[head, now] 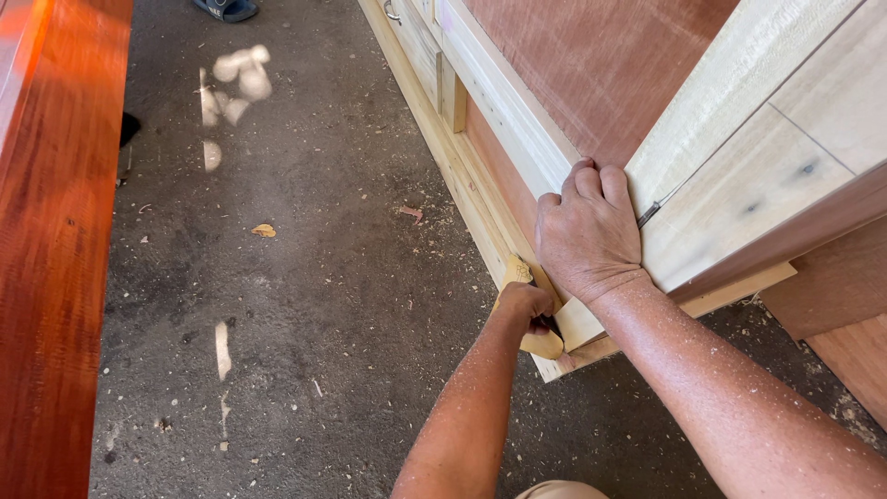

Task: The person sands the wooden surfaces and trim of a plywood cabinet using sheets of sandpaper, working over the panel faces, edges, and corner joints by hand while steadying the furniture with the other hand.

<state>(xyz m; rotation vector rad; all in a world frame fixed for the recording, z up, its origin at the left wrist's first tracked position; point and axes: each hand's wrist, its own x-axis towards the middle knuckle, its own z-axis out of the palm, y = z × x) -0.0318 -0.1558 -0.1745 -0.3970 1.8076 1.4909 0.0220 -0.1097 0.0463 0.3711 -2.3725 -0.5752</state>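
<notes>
Head view: the right hand [589, 231] is curled over the edge of a pale door [739, 176], fingers wrapped round it and pressing it open against the cabinet [480, 139]. The left hand [525, 303] is closed on a yellow tool handle [540, 344], low at the cabinet's bottom corner just above the floor [305, 277]; the tool's tip is hidden behind the hand. To do this well, I judge the right hand should hold the door dead steady while the left works in short, controlled strokes, wrist in line with the handle. Sawdust litters the floor; a red plank [51, 249] lies at left.
</notes>
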